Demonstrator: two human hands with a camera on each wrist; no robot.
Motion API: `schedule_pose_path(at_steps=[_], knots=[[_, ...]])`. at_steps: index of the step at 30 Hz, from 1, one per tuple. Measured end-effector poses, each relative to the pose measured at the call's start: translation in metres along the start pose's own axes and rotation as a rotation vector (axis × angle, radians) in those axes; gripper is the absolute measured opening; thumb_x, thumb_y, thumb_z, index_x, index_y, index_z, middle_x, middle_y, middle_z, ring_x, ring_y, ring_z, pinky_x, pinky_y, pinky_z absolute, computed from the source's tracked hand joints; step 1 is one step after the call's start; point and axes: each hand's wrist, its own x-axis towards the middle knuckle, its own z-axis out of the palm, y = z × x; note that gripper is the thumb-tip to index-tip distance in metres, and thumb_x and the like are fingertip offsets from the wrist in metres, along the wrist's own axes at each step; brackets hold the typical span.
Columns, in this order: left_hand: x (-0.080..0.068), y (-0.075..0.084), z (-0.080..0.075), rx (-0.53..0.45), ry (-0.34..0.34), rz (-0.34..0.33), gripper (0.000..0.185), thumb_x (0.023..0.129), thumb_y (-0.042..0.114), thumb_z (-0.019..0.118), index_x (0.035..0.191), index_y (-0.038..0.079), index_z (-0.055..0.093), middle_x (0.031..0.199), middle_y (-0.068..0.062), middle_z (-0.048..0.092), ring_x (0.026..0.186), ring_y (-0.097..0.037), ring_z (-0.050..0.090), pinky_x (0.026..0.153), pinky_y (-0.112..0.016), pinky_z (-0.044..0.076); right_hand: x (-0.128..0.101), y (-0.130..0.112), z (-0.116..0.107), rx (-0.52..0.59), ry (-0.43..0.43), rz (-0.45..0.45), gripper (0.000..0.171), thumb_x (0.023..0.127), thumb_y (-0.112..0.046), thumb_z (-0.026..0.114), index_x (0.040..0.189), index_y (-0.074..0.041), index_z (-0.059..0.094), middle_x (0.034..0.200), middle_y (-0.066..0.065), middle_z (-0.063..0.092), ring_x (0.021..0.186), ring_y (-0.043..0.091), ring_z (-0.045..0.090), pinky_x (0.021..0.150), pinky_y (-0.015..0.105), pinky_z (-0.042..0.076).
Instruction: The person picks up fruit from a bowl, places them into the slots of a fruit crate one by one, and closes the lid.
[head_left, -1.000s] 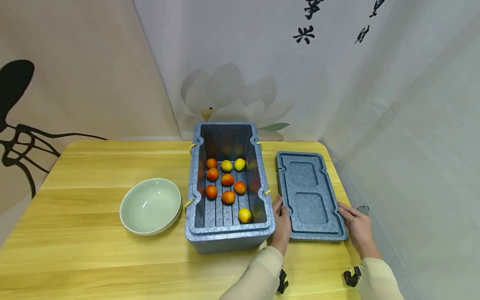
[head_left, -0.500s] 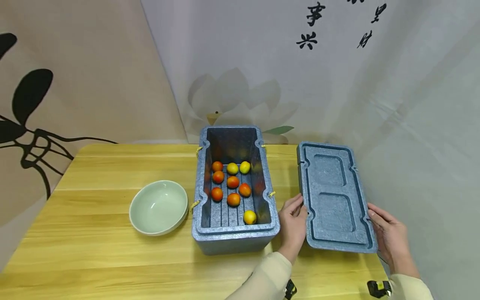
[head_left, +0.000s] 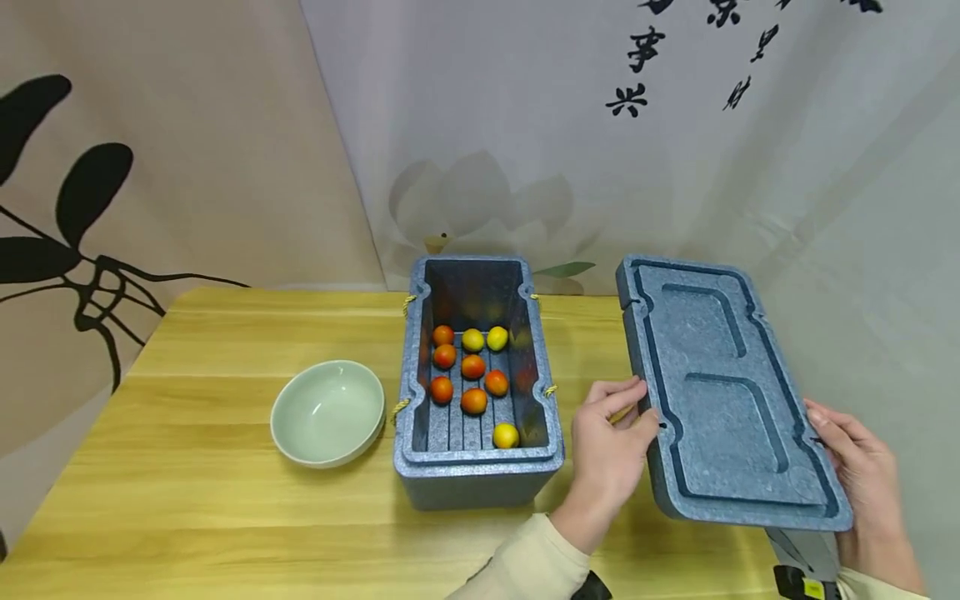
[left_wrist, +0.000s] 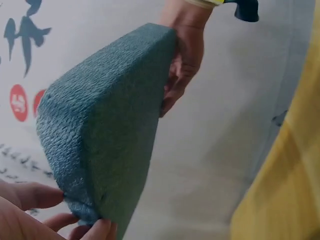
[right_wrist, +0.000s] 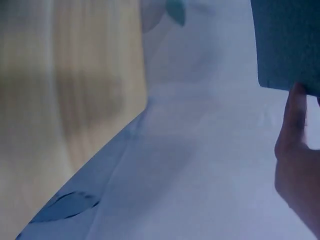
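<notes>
A grey-blue foam lid (head_left: 720, 400) with two recessed panels hangs tilted above the table's right side. My left hand (head_left: 611, 442) pinches its left edge, and my right hand (head_left: 862, 475) grips the right edge, its fingertips partly hidden behind the lid. In the left wrist view the lid (left_wrist: 117, 115) is seen edge-on between both hands. The right wrist view catches just a corner of the lid (right_wrist: 290, 45) above one finger. Left of my left hand stands the matching foam box (head_left: 480, 490), uncovered, holding several red-orange fruits (head_left: 473, 402) and 3 yellow ones (head_left: 506, 436).
A pale green bowl (head_left: 327, 414) stands on the wooden table (head_left: 195, 500) left of the box. Yellow rope loops (head_left: 401, 407) stick out at the box's sides. Behind and to the right hangs a printed cloth (head_left: 750, 183), close to the lid.
Both hands have lifted the lid off the table and carried it rightward, tilting it. The box, fruits and bowl keep their places on the table while the head view shifts.
</notes>
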Motion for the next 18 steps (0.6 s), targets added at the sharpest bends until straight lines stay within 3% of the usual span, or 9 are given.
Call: schedule_pose_path(at_steps=[8, 14, 18], knots=[[-0.003, 0.043, -0.028, 0.049, -0.074, 0.086, 0.03, 0.085, -0.002, 0.071, 0.115, -0.007, 0.069, 0.116, -0.002, 0.059, 0.108, -0.017, 0.061, 0.092, -0.031, 0.052, -0.006, -0.02, 0.042, 0.01, -0.136, 0.075, 0.031, 0.103, -0.001, 0.047, 0.125, -0.003, 0.067, 0.108, 0.007, 0.071, 0.078, 0.016, 0.07, 0.061, 0.025, 0.058], [-0.005, 0.081, -0.065, 0.112, -0.062, 0.136, 0.03, 0.085, 0.0, 0.072, 0.115, -0.006, 0.07, 0.129, -0.009, 0.057, 0.113, -0.022, 0.06, 0.094, -0.034, 0.051, -0.009, -0.022, 0.096, 0.047, -0.184, 0.078, 0.026, 0.1, 0.001, 0.051, 0.119, 0.001, 0.069, 0.106, 0.011, 0.072, 0.078, 0.017, 0.071, 0.062, 0.026, 0.058], [-0.008, 0.101, -0.095, 0.173, -0.026, 0.145, 0.031, 0.085, 0.0, 0.073, 0.116, -0.003, 0.07, 0.131, -0.009, 0.061, 0.117, -0.02, 0.058, 0.095, -0.033, 0.051, -0.01, -0.019, 0.13, -0.032, -0.254, 0.069, 0.023, 0.098, 0.001, 0.057, 0.117, 0.001, 0.071, 0.103, 0.009, 0.072, 0.076, 0.016, 0.07, 0.06, 0.026, 0.058]])
